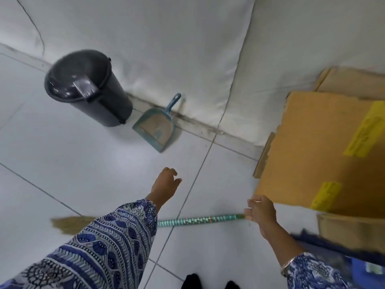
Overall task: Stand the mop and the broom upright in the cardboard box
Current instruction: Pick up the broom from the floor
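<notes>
A broom (198, 221) with a green patterned handle lies flat across the tiled floor, its straw bristles (66, 224) at the left, partly hidden behind my left sleeve. My right hand (261, 211) is closed around the handle's right end, beside the cardboard box (316, 147) at the right. My left hand (165, 184) hovers above the floor with its fingers apart, holding nothing. Blue mop strands (325, 247) and a blue mop part show at the lower right, under a box flap.
A black lidded bin (83, 86) stands by the white wall at the left. A blue dustpan (156, 126) leans against the wall beside it. Box flaps (264, 157) hang open toward the floor. My feet (208, 282) are at the bottom edge.
</notes>
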